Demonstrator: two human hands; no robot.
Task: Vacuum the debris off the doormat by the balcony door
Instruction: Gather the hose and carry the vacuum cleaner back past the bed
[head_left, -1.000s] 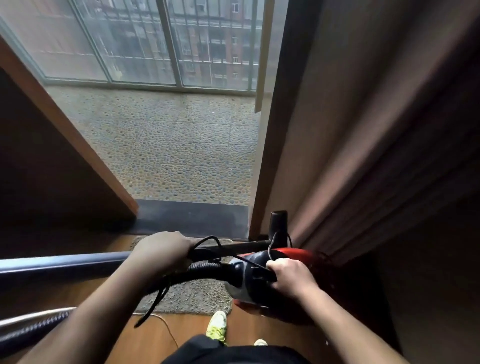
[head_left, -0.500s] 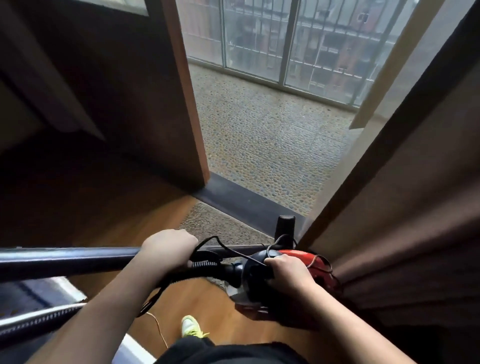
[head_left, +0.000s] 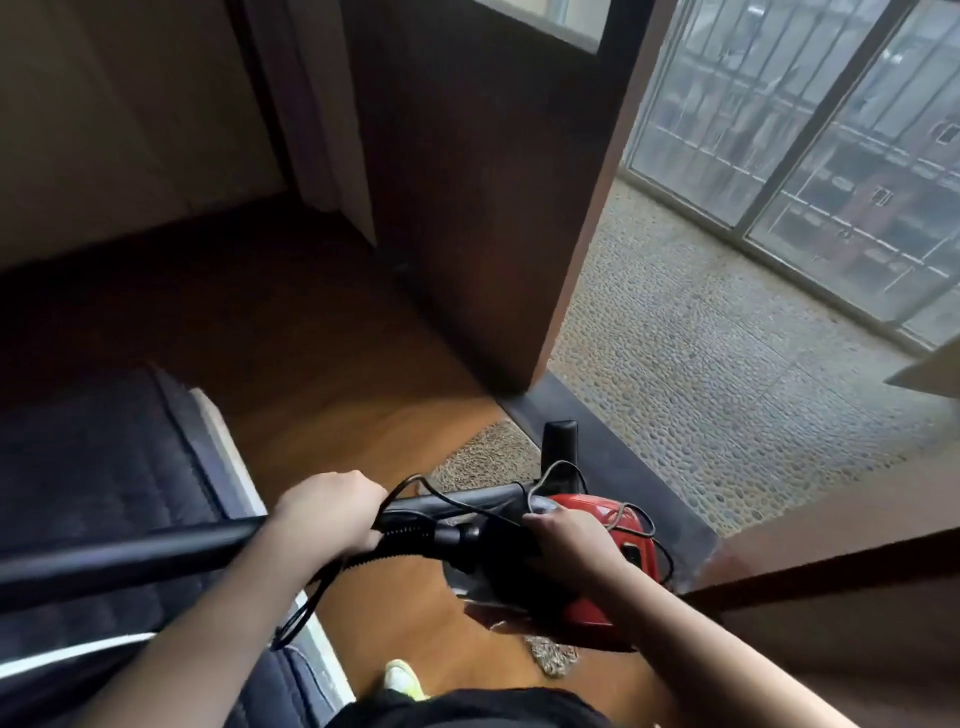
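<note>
Left hand (head_left: 332, 512) is curled round the black wand (head_left: 130, 558); right hand (head_left: 569, 540) grips the top of the red vacuum (head_left: 613, 566), held above the floor. The doormat (head_left: 488, 457) lies just beyond, against the dark threshold (head_left: 623, 467), largely hidden by the machine. Risk, as judged: the loose cord (head_left: 447, 501) draped over wand and body could snag or trip. Wooden floor (head_left: 322, 364), open door (head_left: 483, 208), pebbled balcony (head_left: 727, 364) far right, dark cushion (head_left: 104, 467) near left.

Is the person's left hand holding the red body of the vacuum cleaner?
No, the left hand grips the black tube, while the right hand holds the red vacuum cleaner.
</note>
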